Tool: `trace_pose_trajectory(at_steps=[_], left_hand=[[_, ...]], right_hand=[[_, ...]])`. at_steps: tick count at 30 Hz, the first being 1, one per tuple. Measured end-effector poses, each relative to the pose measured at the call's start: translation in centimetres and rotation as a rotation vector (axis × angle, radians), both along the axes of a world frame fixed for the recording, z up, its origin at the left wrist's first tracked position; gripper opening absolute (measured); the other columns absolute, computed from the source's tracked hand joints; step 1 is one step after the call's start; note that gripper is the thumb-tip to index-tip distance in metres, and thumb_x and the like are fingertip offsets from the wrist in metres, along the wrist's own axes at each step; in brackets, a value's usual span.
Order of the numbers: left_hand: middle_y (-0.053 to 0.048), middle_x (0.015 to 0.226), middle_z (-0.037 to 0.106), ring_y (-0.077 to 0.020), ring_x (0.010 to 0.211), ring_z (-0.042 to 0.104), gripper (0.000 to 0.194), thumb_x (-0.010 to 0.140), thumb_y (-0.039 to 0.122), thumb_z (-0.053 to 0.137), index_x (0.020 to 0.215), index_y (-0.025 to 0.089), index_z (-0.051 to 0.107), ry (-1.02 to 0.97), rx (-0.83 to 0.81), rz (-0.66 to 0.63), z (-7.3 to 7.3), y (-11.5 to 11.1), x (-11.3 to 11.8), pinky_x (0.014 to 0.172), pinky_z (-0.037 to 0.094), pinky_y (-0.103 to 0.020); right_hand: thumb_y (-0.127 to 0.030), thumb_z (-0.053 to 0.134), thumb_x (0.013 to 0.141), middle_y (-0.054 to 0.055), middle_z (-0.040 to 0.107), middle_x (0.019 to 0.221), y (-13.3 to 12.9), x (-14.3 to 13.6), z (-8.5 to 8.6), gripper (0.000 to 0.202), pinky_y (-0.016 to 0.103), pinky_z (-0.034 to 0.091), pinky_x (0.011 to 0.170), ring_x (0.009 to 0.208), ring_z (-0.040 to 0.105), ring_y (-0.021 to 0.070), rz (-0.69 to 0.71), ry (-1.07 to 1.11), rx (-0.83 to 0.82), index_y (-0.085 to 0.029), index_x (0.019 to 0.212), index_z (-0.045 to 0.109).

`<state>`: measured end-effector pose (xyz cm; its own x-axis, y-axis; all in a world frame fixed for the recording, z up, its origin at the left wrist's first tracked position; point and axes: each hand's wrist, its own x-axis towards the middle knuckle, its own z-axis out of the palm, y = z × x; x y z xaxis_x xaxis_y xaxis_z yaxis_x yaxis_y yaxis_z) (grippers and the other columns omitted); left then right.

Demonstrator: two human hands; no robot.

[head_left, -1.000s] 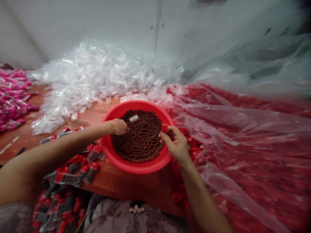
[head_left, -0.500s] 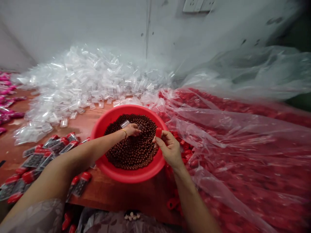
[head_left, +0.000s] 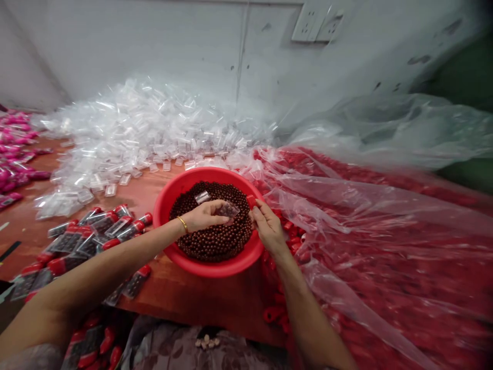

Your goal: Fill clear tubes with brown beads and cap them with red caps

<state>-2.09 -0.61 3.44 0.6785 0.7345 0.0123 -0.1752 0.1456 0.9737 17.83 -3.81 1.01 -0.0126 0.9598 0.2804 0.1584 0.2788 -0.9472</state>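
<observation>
My left hand (head_left: 208,215) is closed around a small clear plastic box (head_left: 229,209) above the brown beads (head_left: 211,241); dark beads seem to show through its wall. Those beads fill a red basin (head_left: 215,270) in front of me. Over the basin's right side, my right hand (head_left: 266,224) pinches a red plastic cap (head_left: 251,201), a short way to the right of the box. Another clear box (head_left: 202,197) lies on the beads behind my left hand.
Filled boxes with red caps (head_left: 111,226) lie at left. Behind stands a heap of clear boxes (head_left: 138,128) against the wall. Red caps under plastic sheeting (head_left: 365,216) spread over the right side. Pink pieces (head_left: 15,149) lie far left.
My left hand has risen out of the beads with the clear box, which now shows more plainly. My right hand still holds the red cap. The view has shifted slightly.
</observation>
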Motion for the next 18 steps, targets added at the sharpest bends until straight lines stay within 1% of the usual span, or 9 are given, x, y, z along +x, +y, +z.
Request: trace_pose_trajectory(at_steps=[4, 7, 10, 12, 15, 17, 18], left_hand=[[0.001, 0.084, 0.056, -0.0101, 0.076, 0.053, 0.043, 0.067, 0.04, 0.074, 0.096, 0.014, 0.055, 0.038, 0.035, 0.022, 0.1, -1.0, 0.2, 0.075, 0.048, -0.027], [0.003, 0.078, 0.051, -0.0085, 0.069, 0.05, 0.042, 0.07, 0.044, 0.071, 0.093, 0.014, 0.052, 0.102, 0.091, 0.029, 0.2, -1.1, 0.2, 0.067, 0.046, -0.025], [0.005, 0.072, 0.048, -0.0069, 0.06, 0.048, 0.042, 0.072, 0.047, 0.067, 0.091, 0.014, 0.048, 0.161, 0.132, 0.033, 0.4, -1.0, 0.2, 0.058, 0.042, -0.022], [0.005, 0.069, 0.047, -0.0062, 0.057, 0.047, 0.043, 0.072, 0.049, 0.066, 0.091, 0.014, 0.047, 0.177, 0.147, 0.037, 0.5, -0.9, 0.2, 0.055, 0.039, -0.021], [0.005, 0.067, 0.048, -0.0055, 0.055, 0.046, 0.042, 0.075, 0.05, 0.063, 0.09, 0.014, 0.046, 0.168, 0.163, 0.021, 0.6, -0.8, 0.1, 0.053, 0.038, -0.02], [0.003, 0.071, 0.052, -0.0056, 0.055, 0.048, 0.042, 0.075, 0.05, 0.063, 0.092, 0.014, 0.046, 0.141, 0.158, 0.002, 0.6, -0.7, 0.1, 0.054, 0.039, -0.02], [0.002, 0.074, 0.054, -0.0059, 0.057, 0.049, 0.043, 0.075, 0.049, 0.064, 0.093, 0.014, 0.046, 0.123, 0.147, -0.01, 0.7, -0.7, 0.1, 0.056, 0.041, -0.021]], right_hand=[[-0.045, 0.045, 0.088, -0.005, 0.047, 0.058, -0.3, -0.7, 0.8, 0.042, 0.023, 0.034, 0.046, 0.049, 0.041, 0.0098, 0.044, -0.033, -0.014, -0.021, 0.12, 0.057], [-0.043, 0.045, 0.088, -0.002, 0.054, 0.063, -0.5, -1.4, 1.3, 0.041, 0.025, 0.039, 0.05, 0.056, 0.048, 0.0127, 0.09, -0.131, 0.013, -0.022, 0.121, 0.059], [-0.044, 0.045, 0.088, 0.001, 0.059, 0.068, -0.5, -2.2, 1.4, 0.04, 0.028, 0.043, 0.055, 0.063, 0.052, 0.0155, 0.05, -0.152, 0.047, -0.023, 0.118, 0.061], [-0.046, 0.046, 0.087, 0.0, 0.057, 0.064, -0.5, -2.6, 1.4, 0.041, 0.028, 0.042, 0.053, 0.059, 0.051, 0.0151, 0.012, -0.124, 0.038, -0.022, 0.116, 0.062], [-0.046, 0.046, 0.087, -0.004, 0.046, 0.053, -0.6, -3.0, 1.4, 0.04, 0.024, 0.035, 0.044, 0.047, 0.04, 0.011, -0.038, -0.009, -0.012, -0.02, 0.113, 0.062], [-0.046, 0.044, 0.088, -0.006, 0.04, 0.053, -0.6, -3.1, 1.5, 0.038, 0.022, 0.03, 0.041, 0.043, 0.034, 0.0086, -0.078, 0.099, -0.041, -0.02, 0.111, 0.061], [-0.046, 0.044, 0.089, -0.006, 0.039, 0.055, -0.6, -3.1, 1.4, 0.037, 0.022, 0.029, 0.04, 0.043, 0.033, 0.008, -0.09, 0.138, -0.052, -0.02, 0.11, 0.06]])
